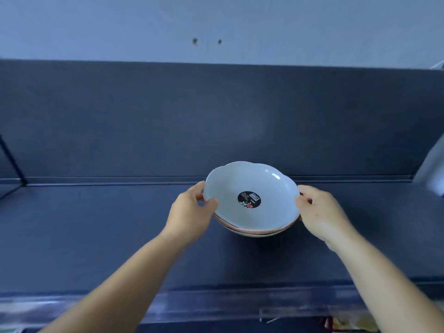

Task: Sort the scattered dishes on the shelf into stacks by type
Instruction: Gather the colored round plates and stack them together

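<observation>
A small stack of shallow bowls [264, 186] sits at the middle of the dark shelf [96, 224]. The top bowl is pale with a scalloped rim and a round black sticker in its centre. Beneath it show the pinkish ribbed rims of the lower bowls [254, 231]. My left hand [192, 212] grips the stack's left rim, thumb on the top bowl's edge. My right hand [319, 212] holds the right rim the same way. Whether the stack rests on the shelf or hangs just above it, I cannot tell.
The shelf has a dark back panel [216, 116] and a clear plastic strip [240, 306] along its front edge. A thin black bracket [12, 159] slants at the far left. A pale object [432, 171] stands at the right end.
</observation>
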Available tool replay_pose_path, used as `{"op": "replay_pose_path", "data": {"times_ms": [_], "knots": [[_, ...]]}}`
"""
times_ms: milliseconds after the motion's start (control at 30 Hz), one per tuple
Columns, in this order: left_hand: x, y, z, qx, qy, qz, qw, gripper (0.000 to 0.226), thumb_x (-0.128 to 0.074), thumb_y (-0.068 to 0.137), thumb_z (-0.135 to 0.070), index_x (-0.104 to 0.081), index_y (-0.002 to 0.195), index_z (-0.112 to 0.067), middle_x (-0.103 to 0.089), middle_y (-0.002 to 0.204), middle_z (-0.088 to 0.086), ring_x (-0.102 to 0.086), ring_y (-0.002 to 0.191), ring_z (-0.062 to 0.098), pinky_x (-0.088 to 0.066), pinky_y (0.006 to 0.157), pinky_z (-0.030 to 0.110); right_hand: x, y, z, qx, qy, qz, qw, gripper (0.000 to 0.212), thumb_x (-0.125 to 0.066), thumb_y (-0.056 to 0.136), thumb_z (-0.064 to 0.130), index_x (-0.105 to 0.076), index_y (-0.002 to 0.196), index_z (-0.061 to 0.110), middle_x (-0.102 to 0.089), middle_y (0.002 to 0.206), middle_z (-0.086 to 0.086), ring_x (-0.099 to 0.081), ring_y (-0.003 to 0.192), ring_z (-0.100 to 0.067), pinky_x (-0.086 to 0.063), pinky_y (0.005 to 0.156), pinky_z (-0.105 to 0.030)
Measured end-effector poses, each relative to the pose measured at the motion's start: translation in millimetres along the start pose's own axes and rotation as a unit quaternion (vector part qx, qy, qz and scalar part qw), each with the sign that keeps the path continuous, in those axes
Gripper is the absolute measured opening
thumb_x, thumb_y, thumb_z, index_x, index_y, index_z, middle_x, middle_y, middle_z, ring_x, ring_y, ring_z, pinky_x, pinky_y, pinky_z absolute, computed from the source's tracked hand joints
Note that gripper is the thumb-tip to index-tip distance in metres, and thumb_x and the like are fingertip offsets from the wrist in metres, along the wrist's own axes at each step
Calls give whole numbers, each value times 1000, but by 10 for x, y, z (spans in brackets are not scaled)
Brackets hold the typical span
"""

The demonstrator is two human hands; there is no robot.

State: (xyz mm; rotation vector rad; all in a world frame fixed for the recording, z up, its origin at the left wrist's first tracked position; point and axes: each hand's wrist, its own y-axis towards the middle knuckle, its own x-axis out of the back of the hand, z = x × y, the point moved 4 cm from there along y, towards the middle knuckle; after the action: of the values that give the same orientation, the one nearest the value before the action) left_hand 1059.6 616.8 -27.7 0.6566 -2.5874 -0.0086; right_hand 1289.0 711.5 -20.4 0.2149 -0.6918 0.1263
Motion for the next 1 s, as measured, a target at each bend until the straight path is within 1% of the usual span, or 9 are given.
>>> {"op": "replay_pose_path", "data": {"times_ms": [233,333,433,567,633,700,867,933,1000], "knots": [[1241,-559,435,29,-2,-79,996,27,-53,87,-21,-67,96,-42,-72,93,-11,-69,87,37,-58,80,51,-773,-609,918,56,46,39,997,29,-39,97,18,-65,109,26,-69,98,1,-61,95,-28,-50,81,-39],[1725,-810,602,36,-5,-110,993,27,-52,86,-20,-67,96,-42,-72,92,-8,-67,74,33,-58,83,51,-1111,-830,1240,79,58,60,993,28,-40,96,19,-66,102,25,-70,94,-4,-61,91,-32,-50,77,-39],[2177,-1054,737,47,-3,-140,989,26,-52,87,-20,-67,96,-40,-71,91,-6,-64,70,27,-61,72,46,-1430,-1022,1557,108,75,85,988,25,-40,93,18,-65,98,17,-68,94,-14,-57,83,-37,-43,67,-35],[2706,-1337,904,53,14,-185,981,24,-52,83,-25,-67,97,-37,-71,90,0,-65,75,36,-58,77,52,-1800,-1263,1969,137,97,115,979,25,-41,93,17,-65,97,15,-68,96,-13,-59,93,-39,-51,77,-44],[2941,-1449,989,58,24,-202,977,23,-52,85,-23,-67,96,-37,-71,88,3,-65,73,35,-59,78,47,-1982,-1363,2157,145,111,137,974,25,-41,93,17,-66,94,20,-69,93,-10,-59,84,-36,-47,71,-37],[3159,-1539,1062,61,26,-219,973,24,-52,89,-20,-67,94,-38,-71,89,4,-63,68,31,-54,66,37,-2157,-1433,2335,153,123,157,968,25,-41,93,17,-66,91,20,-67,92,-13,-51,71,-27,-39,66,-32],[3649,-1695,1185,83,-2,-278,957,59,-52,91,-17,-57,58,-66,-67,82,-4,-55,68,21,-43,62,32,-2564,-1512,2797,183,125,186,957,24,-41,94,16,-64,98,10,-67,100,-17,-51,75,-25,-41,68,-35],[3837,-1701,1255,82,-7,-293,952,51,-51,91,-17,-58,64,-60,-65,85,-1,-53,68,22,-40,57,32,-2742,-1511,2985,194,127,194,953,24,-42,93,17,-64,99,9,-67,100,-16,-53,75,-31,-46,68,-38],[4048,-1677,1368,86,-18,-314,945,38,-51,92,-17,-60,88,-53,-61,88,1,-51,68,22,-39,56,32,-2931,-1500,3181,209,131,205,947,23,-43,93,17,-65,95,11,-68,97,-14,-53,74,-28,-42,66,-34]]}}
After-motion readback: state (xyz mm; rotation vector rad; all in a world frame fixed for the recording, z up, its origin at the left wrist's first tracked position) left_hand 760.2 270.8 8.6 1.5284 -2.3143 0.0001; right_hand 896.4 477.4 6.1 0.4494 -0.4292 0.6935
